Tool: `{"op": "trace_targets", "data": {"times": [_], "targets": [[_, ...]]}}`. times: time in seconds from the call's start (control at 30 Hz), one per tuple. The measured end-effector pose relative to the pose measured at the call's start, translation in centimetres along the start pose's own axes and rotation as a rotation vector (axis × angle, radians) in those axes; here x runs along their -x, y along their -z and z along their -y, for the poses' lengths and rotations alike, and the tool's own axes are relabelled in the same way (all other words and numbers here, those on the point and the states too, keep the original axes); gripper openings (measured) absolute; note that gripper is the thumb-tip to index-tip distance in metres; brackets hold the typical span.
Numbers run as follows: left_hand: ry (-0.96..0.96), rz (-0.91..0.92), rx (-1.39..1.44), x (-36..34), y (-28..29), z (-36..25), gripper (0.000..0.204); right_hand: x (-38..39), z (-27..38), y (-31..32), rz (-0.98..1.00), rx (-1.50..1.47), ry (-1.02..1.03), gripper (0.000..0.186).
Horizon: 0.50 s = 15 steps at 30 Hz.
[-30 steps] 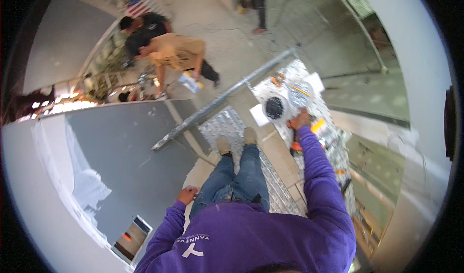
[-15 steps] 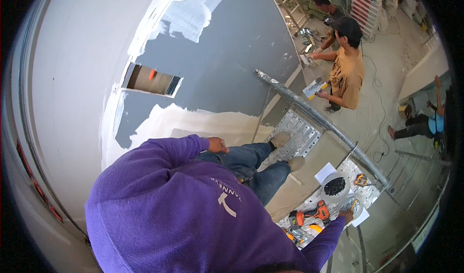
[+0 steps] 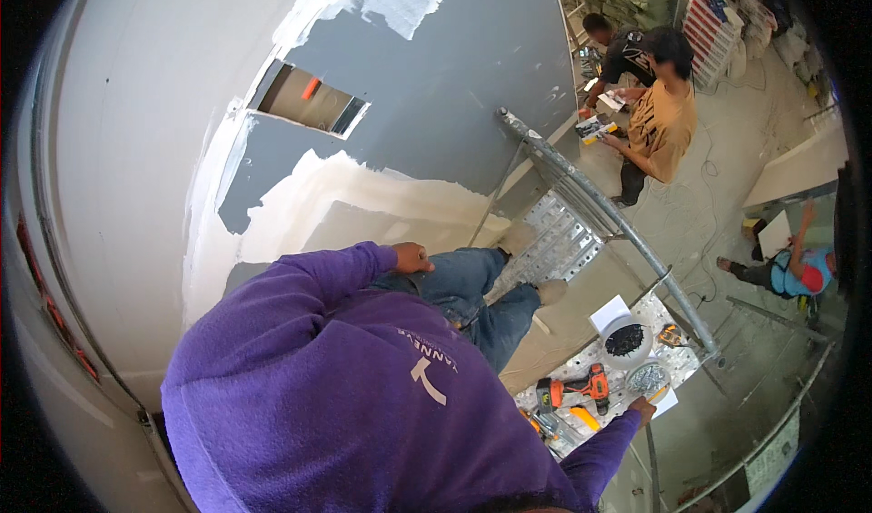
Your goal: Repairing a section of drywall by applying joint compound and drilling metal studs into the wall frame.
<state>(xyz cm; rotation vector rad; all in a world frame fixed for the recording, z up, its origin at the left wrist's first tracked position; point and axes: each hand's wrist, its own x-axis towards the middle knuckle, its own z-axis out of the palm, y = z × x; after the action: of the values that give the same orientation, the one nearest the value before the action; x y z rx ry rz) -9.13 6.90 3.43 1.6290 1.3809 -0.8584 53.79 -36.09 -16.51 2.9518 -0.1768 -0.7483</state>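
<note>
Beside a round tub of small silvery pieces (image 3: 648, 379), which look like screws, my right hand (image 3: 642, 410) has its fingers pinched together. A thin yellow-orange thing (image 3: 659, 393), like a pencil, sticks out of them over the tub's near rim. My left hand (image 3: 413, 258) is curled closed above my left thigh, with nothing seen in it. A white tub of black pieces (image 3: 627, 340) stands just beyond the silvery ones. Left of the tubs lie an orange and black cordless drill (image 3: 581, 388) and a yellow tool (image 3: 585, 417).
I am on a scaffold with perforated metal planks (image 3: 556, 231) and a steel rail (image 3: 627, 240). A yellow tape measure (image 3: 672, 335) lies near the plank's edge. The wall (image 3: 427, 104), partly plastered, has a rectangular opening (image 3: 312, 100). Several people, including one in tan (image 3: 661, 127), work below.
My right hand has drawn back a little from the silvery pieces, showing more of them. The view has shifted. The person in tan has brought both hands closer together.
</note>
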Motion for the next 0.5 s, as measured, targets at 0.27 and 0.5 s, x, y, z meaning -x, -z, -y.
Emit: {"op": "trace_targets", "data": {"times": [0.27, 0.5], "targets": [[0.017, -0.082, 0.165, 2.3, -2.4, 3.1, 0.054, 9.4, -4.8, -2.3, -0.310, -0.246, 0.096, 0.044], [-0.132, -0.086, 0.332, 1.1, -4.3, 7.2, 0.051, 27.5, 0.4, -1.9, -0.088, -0.536, 0.311, 0.042]]}}
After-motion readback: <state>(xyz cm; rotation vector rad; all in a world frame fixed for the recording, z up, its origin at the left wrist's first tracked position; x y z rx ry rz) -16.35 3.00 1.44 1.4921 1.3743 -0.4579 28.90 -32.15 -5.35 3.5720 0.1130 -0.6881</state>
